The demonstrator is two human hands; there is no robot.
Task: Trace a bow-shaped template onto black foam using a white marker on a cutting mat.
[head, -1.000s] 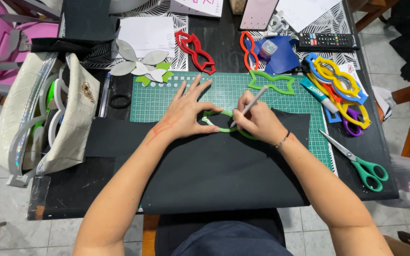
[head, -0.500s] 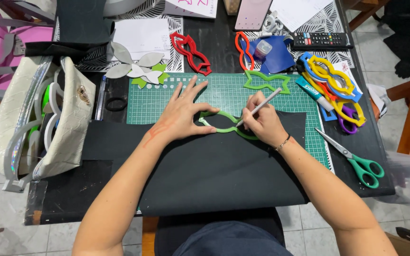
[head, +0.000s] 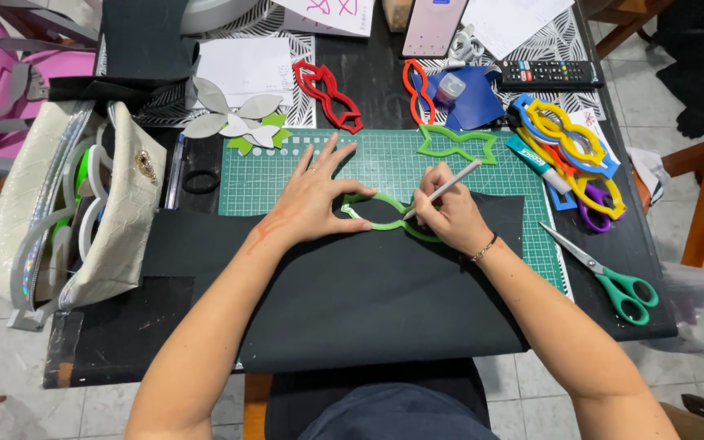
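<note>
At nine o'clock a cream bag point(head: 116, 220) crowds the desk point(head: 124, 326) edge. The left hand point(head: 311, 204) lies flat, fingers spread, pinning the green mask template point(head: 385, 213) on the black sheet point(head: 368, 301) at dead centre. The right hand point(head: 450, 216) pinches a white pencil point(head: 447, 189), tip at the template's inner rim: tracing looks to be under way. The next stroke needs that template kept dead steady. Room is free toward six o'clock; green scissors point(head: 613, 281) sit at four o'clock, near the edge.

left hand point(head: 313, 198): flat, fingers spread (palm down) | right hand point(head: 450, 216): closed in writing grip
</note>
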